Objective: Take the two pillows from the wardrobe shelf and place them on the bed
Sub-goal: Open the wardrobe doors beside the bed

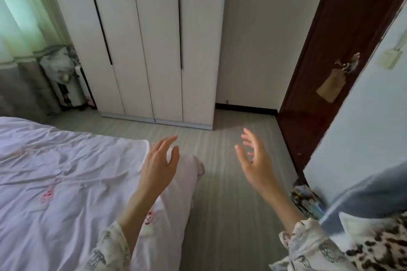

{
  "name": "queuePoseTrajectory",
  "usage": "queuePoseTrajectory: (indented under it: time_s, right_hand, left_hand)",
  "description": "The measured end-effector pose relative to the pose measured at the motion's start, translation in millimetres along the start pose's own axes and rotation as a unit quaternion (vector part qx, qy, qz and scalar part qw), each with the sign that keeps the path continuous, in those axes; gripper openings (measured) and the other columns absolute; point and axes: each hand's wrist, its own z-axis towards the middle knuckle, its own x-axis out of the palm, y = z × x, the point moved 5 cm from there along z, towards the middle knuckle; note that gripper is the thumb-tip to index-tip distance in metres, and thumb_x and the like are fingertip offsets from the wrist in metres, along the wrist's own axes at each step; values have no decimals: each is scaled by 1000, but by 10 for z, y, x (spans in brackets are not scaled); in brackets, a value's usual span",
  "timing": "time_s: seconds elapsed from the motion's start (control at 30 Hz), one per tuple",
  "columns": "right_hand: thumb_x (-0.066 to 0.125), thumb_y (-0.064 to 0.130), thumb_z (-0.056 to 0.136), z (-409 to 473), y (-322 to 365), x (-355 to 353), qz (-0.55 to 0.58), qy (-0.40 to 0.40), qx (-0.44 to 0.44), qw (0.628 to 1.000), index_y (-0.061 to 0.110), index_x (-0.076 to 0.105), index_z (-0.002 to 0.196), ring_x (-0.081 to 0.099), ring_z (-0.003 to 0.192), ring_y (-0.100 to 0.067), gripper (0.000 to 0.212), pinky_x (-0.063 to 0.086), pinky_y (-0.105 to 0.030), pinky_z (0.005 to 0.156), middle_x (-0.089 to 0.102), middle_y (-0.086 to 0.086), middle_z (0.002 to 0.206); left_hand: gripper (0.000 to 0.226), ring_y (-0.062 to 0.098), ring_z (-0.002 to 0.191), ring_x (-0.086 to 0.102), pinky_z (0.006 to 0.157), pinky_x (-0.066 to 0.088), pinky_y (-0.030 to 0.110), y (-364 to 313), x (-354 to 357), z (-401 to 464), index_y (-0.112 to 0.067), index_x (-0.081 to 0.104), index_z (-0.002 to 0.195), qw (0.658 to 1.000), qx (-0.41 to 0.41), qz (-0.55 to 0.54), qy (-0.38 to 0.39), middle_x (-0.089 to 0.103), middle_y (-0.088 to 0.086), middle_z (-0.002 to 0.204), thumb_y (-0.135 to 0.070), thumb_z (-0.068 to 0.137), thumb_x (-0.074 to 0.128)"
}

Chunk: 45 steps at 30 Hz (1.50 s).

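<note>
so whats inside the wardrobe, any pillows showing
Nothing shows: the wardrobe doors are all closed, hiding shelves and any pillows. Both hands, left hand and right hand, are open and empty.

The wardrobe [141, 39] at the top of the frame is off-white with thin black handle strips. At lower left, the bed [55, 182] wears a pale lilac-white cover dotted with small pink and red motifs. The floor [220, 204] is grey with fine lengthwise streaks. The door [330, 61] at upper right is dark reddish brown. The curtain [19, 17] at upper left glows pale green. Both sleeves [312, 246] are cream with grey line-drawn figures.
</note>
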Motion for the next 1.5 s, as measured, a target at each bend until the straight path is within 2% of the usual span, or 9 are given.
queuePoseTrajectory:
  time_s: [0.27,0.43,0.57,0.63,0.8,0.93,1.2,1.37,1.5]
  right_hand:
    - [52,27,93,1244,-499,207,-32,20,21,999,24,37,138,50,113,-7,48,41,-27,94,49,4,129]
    - [52,26,93,1943,-841,206,-34,14,38,999,22,38,138,50,113,-9,47,43,-31,96,50,2,130]
    - [52,23,93,2559,-1178,233,-22,22,49,998,19,38,138,50,113,-9,46,43,-33,98,50,6,126]
    - [51,23,94,2950,-1361,240,-23,26,44,998,19,39,137,50,111,-8,45,43,-33,96,50,6,125]
    - [53,21,93,3994,-1727,276,5,42,24,999,19,42,135,54,109,-11,44,44,-31,93,53,5,122]
    - [54,22,92,4814,-1909,433,27,69,12,997,20,43,134,55,104,-9,43,43,-25,87,55,6,118]
    - [54,20,92,6117,-2173,1221,71,130,-13,989,18,46,131,57,101,-11,40,45,-28,87,57,3,114]
    - [53,24,93,6934,-2312,1955,83,164,-43,982,21,47,129,54,94,6,37,40,-10,79,58,8,107]
    - [53,20,93,7612,-2244,2674,79,203,-71,973,17,47,129,55,96,-4,37,40,-5,78,58,6,106]
  left_hand:
    - [33,30,107,59,87,40,30,491,457,1191,-16,54,125,999,-39,-18,7,59,9,126,-26,94,48]
    - [36,32,106,60,92,42,35,543,896,1957,-15,51,128,999,-34,-16,36,56,8,131,-27,95,46]
    - [36,24,117,54,92,37,26,580,1339,2543,-13,52,128,998,-37,-21,42,57,7,130,-25,95,46]
    - [35,25,116,55,91,38,26,607,1584,2857,-14,53,128,998,-42,-22,48,57,7,130,-25,95,46]
    - [35,29,114,57,91,42,31,712,1979,3652,-14,54,127,998,-65,-11,12,59,8,128,-24,95,47]
    - [35,25,114,56,93,41,30,771,2211,4248,-15,53,128,995,-93,-25,-14,59,6,128,-25,95,46]
    - [34,24,114,56,95,42,31,1308,2372,5286,-15,54,126,989,-134,-2,-67,58,6,128,-24,94,47]
    - [32,20,109,57,85,38,25,1906,2365,5967,-15,56,123,983,-149,34,-100,60,6,123,-24,94,48]
    - [31,21,111,56,90,39,27,2438,2290,6551,-13,58,121,976,-174,29,-130,60,7,122,-23,94,49]
